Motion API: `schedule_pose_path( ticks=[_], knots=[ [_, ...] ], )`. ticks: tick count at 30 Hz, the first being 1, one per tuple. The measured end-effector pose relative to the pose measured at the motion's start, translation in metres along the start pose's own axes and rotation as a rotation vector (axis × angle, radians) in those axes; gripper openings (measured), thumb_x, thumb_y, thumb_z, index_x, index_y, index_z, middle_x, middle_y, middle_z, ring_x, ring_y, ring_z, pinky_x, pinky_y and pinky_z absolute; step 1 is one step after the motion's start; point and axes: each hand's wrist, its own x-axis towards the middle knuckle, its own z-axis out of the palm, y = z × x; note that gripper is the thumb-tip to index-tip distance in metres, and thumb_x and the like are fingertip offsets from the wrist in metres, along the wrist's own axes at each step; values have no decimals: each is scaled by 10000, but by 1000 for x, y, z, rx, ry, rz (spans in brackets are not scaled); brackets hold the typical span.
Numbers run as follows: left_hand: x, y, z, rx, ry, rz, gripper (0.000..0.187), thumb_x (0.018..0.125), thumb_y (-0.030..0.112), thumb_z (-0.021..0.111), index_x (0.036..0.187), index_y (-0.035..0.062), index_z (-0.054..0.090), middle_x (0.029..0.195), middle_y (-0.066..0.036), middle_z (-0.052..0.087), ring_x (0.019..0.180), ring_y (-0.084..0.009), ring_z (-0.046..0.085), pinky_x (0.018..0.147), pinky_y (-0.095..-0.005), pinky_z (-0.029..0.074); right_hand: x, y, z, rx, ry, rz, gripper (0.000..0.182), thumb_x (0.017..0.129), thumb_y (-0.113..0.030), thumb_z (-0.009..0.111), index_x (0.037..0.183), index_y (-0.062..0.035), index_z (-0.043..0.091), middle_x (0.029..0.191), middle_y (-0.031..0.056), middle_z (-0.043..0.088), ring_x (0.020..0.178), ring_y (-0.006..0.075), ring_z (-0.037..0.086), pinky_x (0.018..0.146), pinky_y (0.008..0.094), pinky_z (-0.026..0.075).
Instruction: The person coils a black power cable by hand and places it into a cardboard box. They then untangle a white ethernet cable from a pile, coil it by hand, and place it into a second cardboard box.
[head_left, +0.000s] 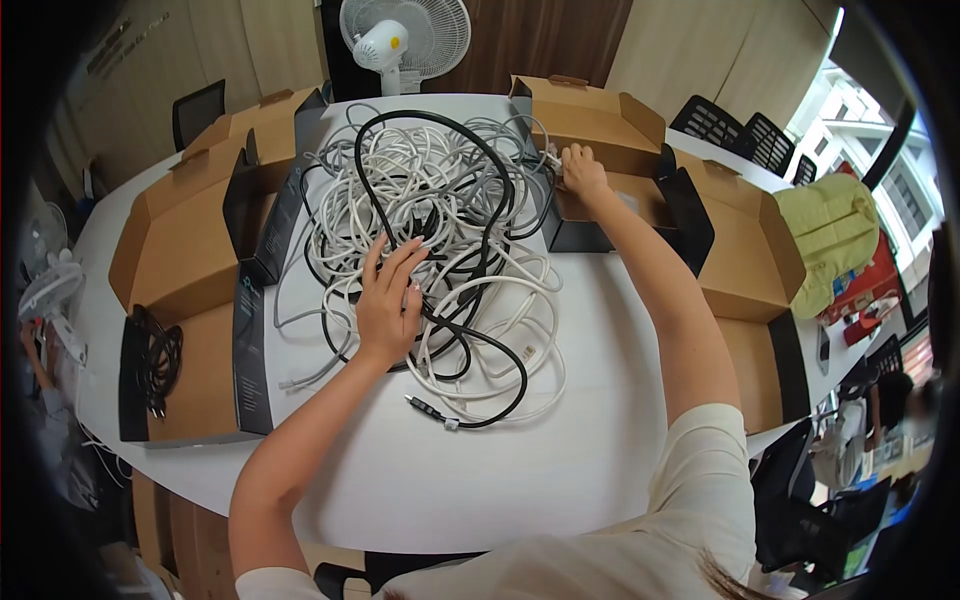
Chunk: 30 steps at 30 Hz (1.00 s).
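Note:
A large tangle of white, grey and black cables [410, 180] lies heaped in the middle of the table. My left hand [390, 300] rests on the near side of the heap, fingers apart and touching the cables. A thick black cable [510, 180] loops over the top, and its plug end [428, 408] lies on the near side. At the far right of the heap, my right hand [584, 172] is closed on a light grey cable [551, 157], over the edge of an open cardboard box [580, 238]. My fingers partly hide that cable's end.
Open black-and-brown boxes stand on both sides: one at the near left [205, 375] with a coiled black cable [160, 360] inside, one at the right [745, 350] and another at the far left [270, 215]. A white fan [400, 45] stands behind the white table [480, 490].

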Motion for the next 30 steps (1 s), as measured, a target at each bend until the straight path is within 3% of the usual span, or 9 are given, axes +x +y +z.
schedule_pose_path(
  ticks=[3,4,7,10,13,16,19,25,30],
  knots=[
    [-2,-1,-3,-19,-11,-9,393,826,118,413,1197,91,540,1297,-29,487,1282,-343,324,1003,-406,352,-12,-6,-2,-89,-119,-157,240,871,-193,444,1077,-79,492,1093,150,502,982,342,540,831,405,495],
    [-1,-1,-3,-21,-10,-11,397,822,113,416,1199,94,538,1297,-28,486,1283,-343,324,1002,-406,353,-19,-10,-20,-5,-281,-126,318,878,-201,428,1155,-48,464,1231,180,468,1110,398,491,900,441,453],
    [0,-1,-2,-22,4,-9,401,811,100,433,1197,103,542,1283,-25,497,1277,-343,337,996,-403,364,-40,-10,-51,-20,-421,-171,415,878,-202,428,1245,-9,407,1379,221,356,1224,417,410,944,444,424],
    [-1,-1,-3,-26,8,-15,396,810,103,441,1192,103,545,1273,-22,506,1271,-344,348,991,-402,372,-25,-8,-63,-103,-724,-251,467,869,-224,452,1256,35,418,1423,249,282,1274,390,367,969,428,406],
    [-2,-1,-2,-31,11,-17,391,810,101,446,1187,103,547,1267,-21,511,1268,-345,353,990,-403,375,-17,9,-29,20,-432,-204,438,819,-259,548,1136,43,538,1343,248,406,1249,347,411,954,407,418],
    [-1,-2,-2,-35,18,-11,389,809,97,447,1184,103,549,1267,-24,510,1268,-346,352,992,-404,371,4,13,-14,-87,-512,-285,371,803,-246,600,1069,9,567,1199,227,533,1188,320,474,976,399,397],
    [-1,-1,-2,-28,17,-9,388,809,99,447,1183,103,550,1266,-27,510,1268,-347,350,996,-407,366,4,13,-30,118,-620,-142,464,687,-243,741,1067,-16,601,1214,217,534,1229,366,422,1028,413,353],
    [0,1,-2,-69,-1,-27,369,850,140,396,1178,73,549,1257,-63,514,1267,-360,334,1030,-425,305,-7,34,-34,341,-255,-277,809,566,-222,837,1274,-46,487,1339,203,430,1302,397,297,1106,413,233],
    [0,2,-1,-26,17,-4,395,813,116,417,1185,92,548,1261,-35,511,1268,-350,340,1006,-411,347,4,46,-19,430,-81,-261,944,504,-208,867,1325,-68,424,1386,205,368,1318,365,285,1090,395,271]
  ],
)
